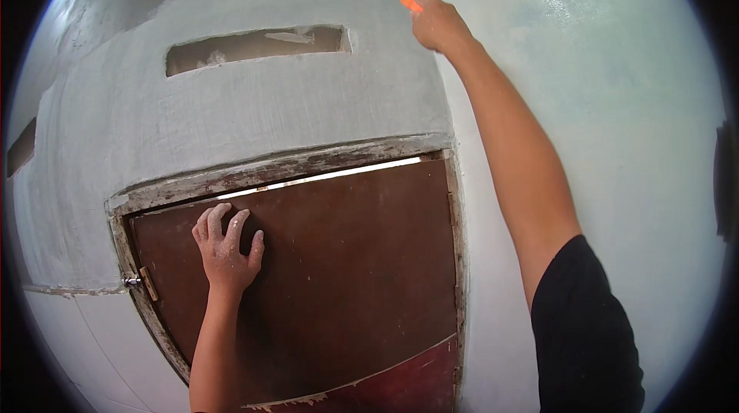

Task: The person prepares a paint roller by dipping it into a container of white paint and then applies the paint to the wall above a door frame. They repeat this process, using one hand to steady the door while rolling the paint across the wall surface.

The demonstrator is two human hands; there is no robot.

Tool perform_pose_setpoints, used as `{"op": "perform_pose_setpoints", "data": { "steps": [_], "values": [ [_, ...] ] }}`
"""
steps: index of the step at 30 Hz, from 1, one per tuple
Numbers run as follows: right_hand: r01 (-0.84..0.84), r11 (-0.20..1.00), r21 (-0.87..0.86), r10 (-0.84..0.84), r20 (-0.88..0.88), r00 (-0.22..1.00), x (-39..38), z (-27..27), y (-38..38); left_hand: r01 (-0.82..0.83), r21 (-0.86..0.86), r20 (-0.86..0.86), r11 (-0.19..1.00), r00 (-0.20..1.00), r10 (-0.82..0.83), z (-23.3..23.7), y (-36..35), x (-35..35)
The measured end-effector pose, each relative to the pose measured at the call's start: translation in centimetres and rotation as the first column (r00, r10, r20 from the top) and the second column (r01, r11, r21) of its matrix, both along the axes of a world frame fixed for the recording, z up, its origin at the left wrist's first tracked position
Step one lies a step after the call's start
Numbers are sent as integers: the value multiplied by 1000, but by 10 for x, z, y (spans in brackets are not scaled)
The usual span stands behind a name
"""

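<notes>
My right hand [439, 24] is raised high and closed around the orange handle of a tool [409, 0]. A thin dark shaft runs up and left from that handle toward the wall corner, and the tool's far end lies beyond the top edge of the view. My left hand [228, 247], dusted with white, is at the upper part of the brown door [346, 259]. Its fingers are spread and bent, with nothing held in them.
A worn wooden frame [285, 165] surrounds the door, with a light gap along the top. Above is a grey-coated wall [254, 113] with a long slot opening [258, 50]. A pale wall [631, 182] meets it on the right. A metal latch [132, 282] sits at the frame's left.
</notes>
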State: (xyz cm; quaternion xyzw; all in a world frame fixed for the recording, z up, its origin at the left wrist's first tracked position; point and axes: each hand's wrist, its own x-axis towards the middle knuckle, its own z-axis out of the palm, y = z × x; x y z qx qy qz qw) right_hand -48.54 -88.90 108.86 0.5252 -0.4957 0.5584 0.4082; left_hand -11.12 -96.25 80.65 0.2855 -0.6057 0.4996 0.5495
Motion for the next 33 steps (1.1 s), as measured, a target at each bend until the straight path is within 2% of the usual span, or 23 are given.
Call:
{"op": "perform_pose_setpoints", "data": {
  "steps": [2,6,7,9,10,12,14,16,18,22,24,26,27,28,30,31,33],
  "values": [
    [62,997,-45,-67,-127,990,-5,-38,2,9,3,3,1000,1000,-9,-1,-1,0],
    [-104,994,21,105,-43,994,9,-176,30,7,-19,-5,1000,1000,-8,0,-1,1],
    [-102,995,17,103,-45,994,12,-194,33,9,-23,-7,1000,1000,-9,0,0,1],
    [-148,982,120,136,103,985,15,-213,33,19,-31,7,999,1000,-19,1,0,2],
    [-150,981,123,137,108,985,17,-208,31,18,-28,11,999,1000,-17,0,0,2],
    [-106,994,4,106,-4,994,23,-172,23,14,-23,0,1000,1000,-14,0,0,2],
    [-9,996,92,7,16,1000,28,-115,16,17,-21,-3,1000,1000,-17,0,1,1],
    [19,1000,4,-18,-74,997,18,-49,-7,18,-22,-4,1000,1000,-19,1,1,1],
    [42,997,-65,-46,-61,997,11,7,-25,22,-14,-4,1000,1000,-22,1,2,2],
    [-56,998,7,56,38,998,26,16,-8,35,-5,-11,999,999,-35,1,2,3],
    [-2,995,-101,-7,-91,996,18,-13,-19,39,-12,-7,999,999,-39,1,2,2],
    [-25,998,52,27,-46,999,29,-80,-4,54,-12,-2,998,999,-54,1,1,2],
    [-98,995,-4,98,-67,993,32,-121,-4,54,-21,-7,998,999,-54,1,1,3],
    [-108,993,41,110,-24,994,42,-161,8,54,-24,-11,998,998,-54,1,1,4],
    [-223,972,-75,212,-130,969,32,-228,-8,60,-24,10,998,998,-60,1,2,5],
    [-229,970,-79,217,-128,968,30,-241,-6,55,-27,13,998,998,-54,1,1,6],
    [-168,985,42,168,-17,986,28,-255,-6,71,11,20,997,997,-72,0,0,7]
  ]
}}
